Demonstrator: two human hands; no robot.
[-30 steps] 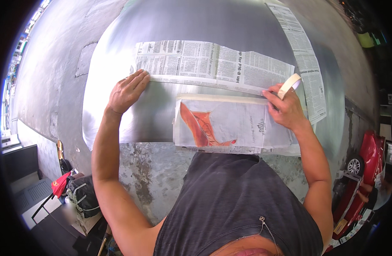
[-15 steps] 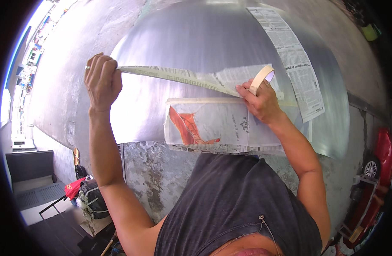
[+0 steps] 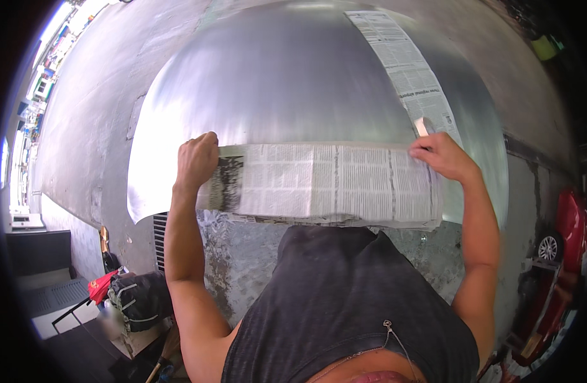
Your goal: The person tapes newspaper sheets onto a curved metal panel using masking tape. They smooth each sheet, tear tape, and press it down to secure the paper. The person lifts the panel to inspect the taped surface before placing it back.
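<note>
A newspaper sheet (image 3: 344, 182) stretches between my hands along the near edge of a shiny metal sheet (image 3: 268, 83). My left hand (image 3: 197, 159) is closed in a pinch on its far left corner. At the far right corner my right hand (image 3: 443, 156) pinches the paper, and a roll of pale masking tape (image 3: 421, 126) sticks up from that hand, mostly hidden. The newspaper covers the printed page that lay under it; other paper layers show along its near edge.
A long newspaper strip (image 3: 402, 67) lies across the metal's right part. On the left stand a dark backpack (image 3: 139, 300) and a red cloth item (image 3: 100, 287). A red car (image 3: 571, 233) is at the far right. Concrete floor (image 3: 102, 115) surrounds the metal.
My left hand has come down and to the right, and my right hand has moved right. The newspaper, folded and slanting before, is now spread out flat over the printed page.
</note>
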